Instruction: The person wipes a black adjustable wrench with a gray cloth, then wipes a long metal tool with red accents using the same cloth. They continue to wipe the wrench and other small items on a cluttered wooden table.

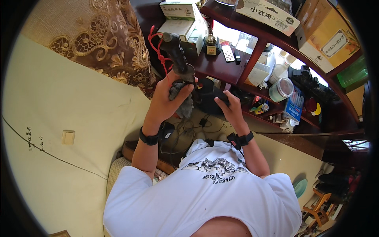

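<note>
My left hand (pixel 168 102) grips a dark, ridged handle (pixel 177 56), possibly a sword hilt, with a knotted red cord (pixel 160 56) hanging from its top. Beneath the thumb and palm is a fuzzy grey cloth or rag (pixel 183 102). My right hand (pixel 232 108) pinches the right side of a black, rounded object (pixel 208 102), perhaps a cap or bag; its exact kind is unclear. The black object lies just right of the handle's lower end, which is partly hidden by the left hand. Both wrists wear black straps with small modules.
A dark red wooden shelf unit (pixel 254 62) holds a small trophy (pixel 211 43), cartons (pixel 177 26), a lidded jar (pixel 281 89) and a drink can (pixel 261 108). A patterned curtain (pixel 115 47) hangs at left. Tangled cables (pixel 204 121) lie on the floor below my hands.
</note>
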A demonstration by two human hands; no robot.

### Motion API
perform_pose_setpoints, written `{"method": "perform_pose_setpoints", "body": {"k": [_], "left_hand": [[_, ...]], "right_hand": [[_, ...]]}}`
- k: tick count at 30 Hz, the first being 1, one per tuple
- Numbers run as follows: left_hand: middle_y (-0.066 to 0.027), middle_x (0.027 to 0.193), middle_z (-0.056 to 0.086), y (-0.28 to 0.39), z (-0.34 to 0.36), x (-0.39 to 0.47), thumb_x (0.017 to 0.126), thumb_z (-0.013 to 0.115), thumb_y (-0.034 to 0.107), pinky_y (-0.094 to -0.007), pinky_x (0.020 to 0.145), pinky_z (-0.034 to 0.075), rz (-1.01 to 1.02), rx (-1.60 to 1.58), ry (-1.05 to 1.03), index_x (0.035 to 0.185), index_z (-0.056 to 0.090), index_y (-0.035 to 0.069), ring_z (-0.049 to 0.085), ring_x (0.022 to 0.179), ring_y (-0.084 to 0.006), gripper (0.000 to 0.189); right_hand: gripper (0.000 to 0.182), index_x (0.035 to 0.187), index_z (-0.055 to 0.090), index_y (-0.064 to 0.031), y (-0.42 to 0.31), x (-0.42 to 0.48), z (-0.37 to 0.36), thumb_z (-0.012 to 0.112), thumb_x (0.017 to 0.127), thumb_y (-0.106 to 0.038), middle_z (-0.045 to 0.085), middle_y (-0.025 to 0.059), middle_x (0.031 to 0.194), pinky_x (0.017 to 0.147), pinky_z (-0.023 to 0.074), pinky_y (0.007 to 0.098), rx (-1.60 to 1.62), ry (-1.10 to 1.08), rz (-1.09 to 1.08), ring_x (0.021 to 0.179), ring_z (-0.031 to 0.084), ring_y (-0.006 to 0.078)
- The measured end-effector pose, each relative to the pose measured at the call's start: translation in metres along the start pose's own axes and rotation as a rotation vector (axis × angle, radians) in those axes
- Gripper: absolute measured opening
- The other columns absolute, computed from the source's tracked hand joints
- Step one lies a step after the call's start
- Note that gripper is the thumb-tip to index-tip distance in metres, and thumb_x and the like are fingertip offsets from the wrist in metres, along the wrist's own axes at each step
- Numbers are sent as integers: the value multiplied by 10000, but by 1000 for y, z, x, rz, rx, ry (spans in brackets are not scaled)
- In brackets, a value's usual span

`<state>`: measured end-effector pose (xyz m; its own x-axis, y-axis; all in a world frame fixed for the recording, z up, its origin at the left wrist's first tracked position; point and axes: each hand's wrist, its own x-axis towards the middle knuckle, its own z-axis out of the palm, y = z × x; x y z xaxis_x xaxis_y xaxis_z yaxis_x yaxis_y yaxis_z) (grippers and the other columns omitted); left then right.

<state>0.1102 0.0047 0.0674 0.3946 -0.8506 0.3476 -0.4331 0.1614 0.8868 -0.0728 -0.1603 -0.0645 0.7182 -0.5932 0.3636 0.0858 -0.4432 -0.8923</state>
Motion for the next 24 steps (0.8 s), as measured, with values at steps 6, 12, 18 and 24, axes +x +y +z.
{"method": "perform_pose_setpoints", "body": {"k": [6,12,18,24], "left_hand": [[-116,1084,728,8,8,9,962,756,136,-329,877,535,103,165,58,1289,611,30,709,957,-219,372],[-107,1341,672,35,-3,22,935,755,27,-338,1039,487,113,213,-26,1445,457,17,643,1190,-192,591],[-129,1159,714,29,-8,46,897,835,122,-384,946,525,332,267,149,1310,532,40,699,1092,-283,518],[-160,1255,684,7,-21,87,924,822,224,-425,1024,501,264,249,107,1338,467,57,657,1177,-340,570]], "right_hand": [[233,997,627,18,-2,9,11,779,958,-155,589,135,780,659,472,348,25,4,18,689,565,229],[249,1022,635,15,-16,36,18,783,951,-173,626,164,806,675,482,370,29,73,-83,721,610,296],[276,1029,636,3,-26,78,15,778,953,-221,644,174,835,732,486,406,-17,117,-155,791,615,344],[307,1038,626,16,-14,119,21,755,980,-256,626,185,826,718,471,407,-59,225,-219,727,570,351]]}}
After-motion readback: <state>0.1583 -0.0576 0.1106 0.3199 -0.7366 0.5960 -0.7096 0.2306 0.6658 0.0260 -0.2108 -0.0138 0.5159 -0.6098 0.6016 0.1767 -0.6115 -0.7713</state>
